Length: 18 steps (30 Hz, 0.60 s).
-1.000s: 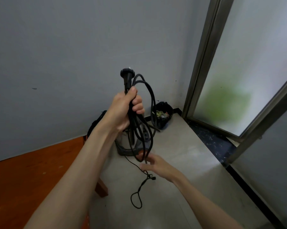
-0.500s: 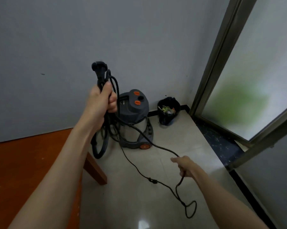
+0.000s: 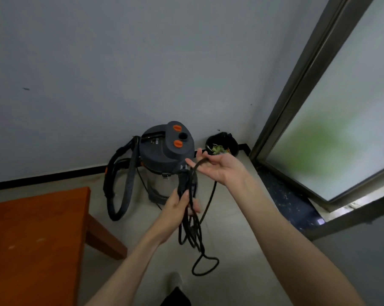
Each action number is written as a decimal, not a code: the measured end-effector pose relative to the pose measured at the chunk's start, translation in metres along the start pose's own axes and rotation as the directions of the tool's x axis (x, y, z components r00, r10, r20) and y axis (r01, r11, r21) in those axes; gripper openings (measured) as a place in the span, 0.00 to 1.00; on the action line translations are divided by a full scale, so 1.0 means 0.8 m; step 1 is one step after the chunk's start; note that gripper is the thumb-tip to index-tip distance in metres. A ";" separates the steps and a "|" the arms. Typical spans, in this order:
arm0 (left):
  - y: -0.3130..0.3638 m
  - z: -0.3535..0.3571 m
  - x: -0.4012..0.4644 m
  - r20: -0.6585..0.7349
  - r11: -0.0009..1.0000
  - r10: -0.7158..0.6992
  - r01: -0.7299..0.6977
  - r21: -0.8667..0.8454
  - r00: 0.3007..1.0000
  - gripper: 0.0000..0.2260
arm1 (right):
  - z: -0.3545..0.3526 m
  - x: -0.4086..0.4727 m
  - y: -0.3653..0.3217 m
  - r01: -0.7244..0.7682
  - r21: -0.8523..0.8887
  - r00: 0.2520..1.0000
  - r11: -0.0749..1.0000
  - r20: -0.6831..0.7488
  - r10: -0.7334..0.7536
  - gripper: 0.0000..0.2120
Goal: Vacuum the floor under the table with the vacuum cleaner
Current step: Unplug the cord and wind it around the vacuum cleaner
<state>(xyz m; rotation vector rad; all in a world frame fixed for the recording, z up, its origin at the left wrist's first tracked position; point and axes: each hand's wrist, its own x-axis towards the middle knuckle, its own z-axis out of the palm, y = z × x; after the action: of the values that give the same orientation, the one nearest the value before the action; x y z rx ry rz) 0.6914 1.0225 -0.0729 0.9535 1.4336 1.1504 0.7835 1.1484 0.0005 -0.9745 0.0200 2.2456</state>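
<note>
The vacuum cleaner (image 3: 164, 160) stands by the wall beyond the table (image 3: 32, 235), partly hidden by hands. Left hand (image 3: 179, 209) grips the bundled cord (image 3: 192, 230); right hand (image 3: 219, 165), fingers spread, carries one strand.

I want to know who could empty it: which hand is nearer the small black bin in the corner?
The right hand. It is raised just in front of the bin, a cord draped over it. The left hand is lower and further left, gripping the bundled cord.
</note>
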 end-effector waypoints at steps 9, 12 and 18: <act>0.073 -0.074 0.109 0.037 0.908 0.024 -0.007 -0.420 0.999 0.05 | -0.058 0.074 -0.038 0.137 -0.856 0.977 0.499 0.032 -0.212 0.11; 0.111 -0.086 0.132 0.039 0.862 0.043 -0.018 -0.507 0.998 0.09 | -0.076 0.107 -0.019 0.064 -0.933 0.994 0.354 0.092 0.062 0.11; 0.164 -0.102 0.157 0.004 0.844 0.155 -0.131 -0.521 0.988 0.07 | -0.024 0.144 0.012 0.258 -0.935 0.906 0.243 0.321 0.277 0.16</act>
<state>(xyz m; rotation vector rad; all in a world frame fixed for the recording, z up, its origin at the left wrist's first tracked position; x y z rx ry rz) 0.5880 1.1596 0.0280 0.6983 0.9410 1.5181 0.7339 1.2030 -0.0906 -0.9453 -1.8462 2.2968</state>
